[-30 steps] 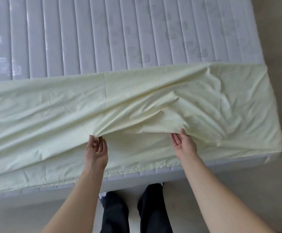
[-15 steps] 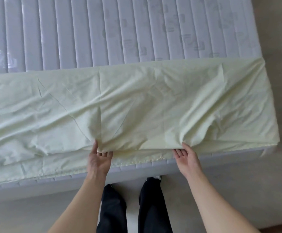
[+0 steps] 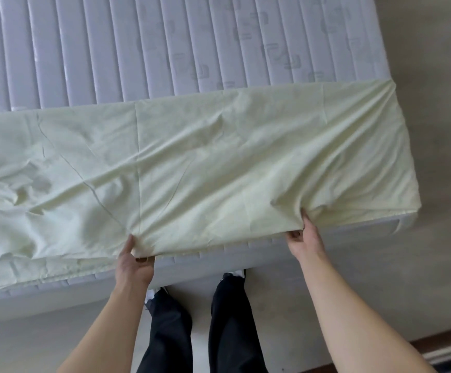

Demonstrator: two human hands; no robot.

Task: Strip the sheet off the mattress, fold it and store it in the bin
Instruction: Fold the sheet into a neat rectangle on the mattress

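Because we want the fold to land square, we pinch the near edge of the pale yellow sheet [image 3: 219, 162] at two points set well apart, so the cloth between them hangs in one straight line along the lower middle of the frame. Our left hand [image 3: 134, 265] grips the edge from below, thumb on top of the fabric and fingers curled under it; our right hand [image 3: 303, 238] does the same further right, thumb pressed into a gathered tuck of cloth. Neither hand is slack: both are clenched on the sheet.

The sheet lies as a wide band across the middle of the picture, already off the far part of the mattress [image 3: 165, 49], whose quilted grey stripes fill the upper half bare. The band looks doubled over, since a lower layer peeks out beneath the held edge at lower left, just above the mattress side. At the right end the cloth reaches the mattress corner; to the left it runs out of frame, wrinkled.

We judge this to be an early fold, with more halving needed before storing. No bin shows anywhere in view. Our dark trouser legs [image 3: 200, 332] stand at bottom centre, close to the bed.
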